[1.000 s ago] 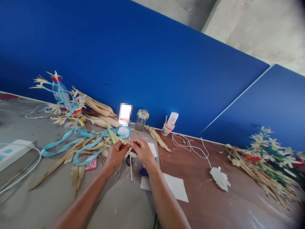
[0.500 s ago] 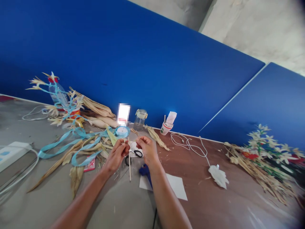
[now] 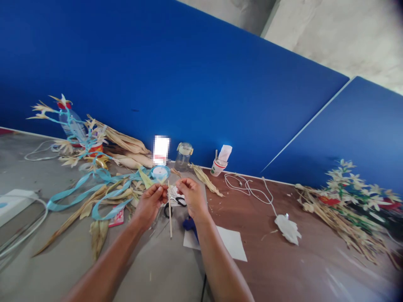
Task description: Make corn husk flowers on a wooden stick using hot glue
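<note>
My left hand is closed in a pinch, thumb against the forefinger. A small pale tip shows above its fingers, too small to name. My right hand faces it across a short gap, fingertips pinched together; whatever they hold is too fine to see. Between the hands a thin pale stick seems to lie on the table, across black-handled scissors. Just beyond my left hand are a light green husk leaf and a roll of blue ribbon. A dark blue tool, perhaps a glue gun, is partly hidden by my right forearm.
Dried corn husks and looped blue ribbon spread at left, near husk flowers in front of a plastic bottle. A lidded jar, paper cup and white cable stand or lie along the blue partition.
My hands have drawn slightly apart, the left shifting left and down. The whole view has shifted a little. The stick and scissors keep their places on the table.
</note>
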{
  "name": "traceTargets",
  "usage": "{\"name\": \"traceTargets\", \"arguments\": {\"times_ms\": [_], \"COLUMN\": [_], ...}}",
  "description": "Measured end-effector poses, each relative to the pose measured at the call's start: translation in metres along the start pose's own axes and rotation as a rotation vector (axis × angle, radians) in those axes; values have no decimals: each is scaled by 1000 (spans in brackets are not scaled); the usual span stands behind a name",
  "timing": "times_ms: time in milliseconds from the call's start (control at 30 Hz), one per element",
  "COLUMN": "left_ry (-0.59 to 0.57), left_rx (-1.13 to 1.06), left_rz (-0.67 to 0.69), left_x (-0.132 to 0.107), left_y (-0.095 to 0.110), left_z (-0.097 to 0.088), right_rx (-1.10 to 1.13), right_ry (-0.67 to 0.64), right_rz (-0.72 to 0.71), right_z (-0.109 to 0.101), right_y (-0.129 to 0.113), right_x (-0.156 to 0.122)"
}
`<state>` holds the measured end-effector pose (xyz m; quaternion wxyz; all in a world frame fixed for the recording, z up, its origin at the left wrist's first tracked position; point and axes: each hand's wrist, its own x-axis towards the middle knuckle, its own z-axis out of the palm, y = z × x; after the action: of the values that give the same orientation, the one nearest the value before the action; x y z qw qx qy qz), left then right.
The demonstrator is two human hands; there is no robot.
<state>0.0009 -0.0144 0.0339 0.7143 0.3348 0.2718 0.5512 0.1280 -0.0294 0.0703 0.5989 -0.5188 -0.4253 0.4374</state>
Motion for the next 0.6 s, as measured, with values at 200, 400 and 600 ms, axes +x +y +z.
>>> {"name": "traceTargets", "arguments": {"times_ms": [200,400,600], "left_ry": [-36,2,-2], "left_rx": [65,116,269], "left_rz": [-26,-69,-84], "left_x": [-3,-1,-1], "left_y": [0,-1,2], "left_z": [4,3,3], "right_rx": [-79,-259,-540], "right_ry": [-55,-150,-266], "right_rz": [-9,8,-1], "right_z": [-2,-5,-9], "right_y": [5,13,10], "right_x": [1,4,2]}}
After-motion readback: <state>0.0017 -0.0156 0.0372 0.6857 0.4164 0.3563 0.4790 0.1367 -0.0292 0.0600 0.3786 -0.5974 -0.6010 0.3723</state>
